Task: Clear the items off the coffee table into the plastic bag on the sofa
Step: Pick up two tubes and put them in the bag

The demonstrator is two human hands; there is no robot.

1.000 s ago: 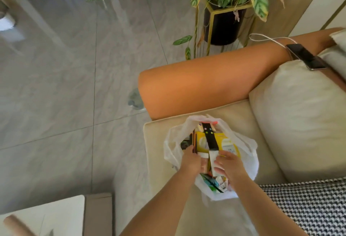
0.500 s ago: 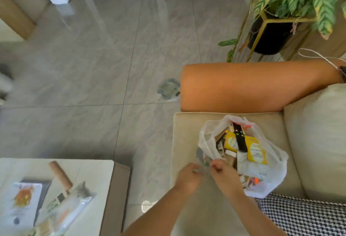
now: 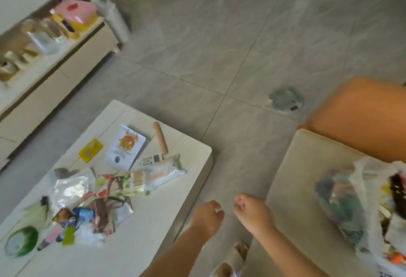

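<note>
The white coffee table [image 3: 153,232] at lower left carries several items: a wooden-handled tool [image 3: 160,138], a white packet with an orange picture [image 3: 126,148], a yellow sachet [image 3: 90,150], a clear packet [image 3: 158,174], crumpled wrappers [image 3: 96,206] and a green lid [image 3: 22,241]. The filled plastic bag [image 3: 360,206] lies on the cream sofa seat [image 3: 296,178] at right. My left hand [image 3: 207,216] and my right hand [image 3: 252,210] hover over the gap between table and sofa, fingers loosely curled, holding nothing.
The orange sofa arm [image 3: 362,118] rises at right. A round grey object [image 3: 285,99] sits on the tiled floor. A low white cabinet [image 3: 55,68] with boxes and jars stands at far left. A slippered foot [image 3: 239,252] shows between table and sofa.
Both hands left the bag and moved left into the gap beside the table. My view swung left, bringing the coffee table and its items into sight.
</note>
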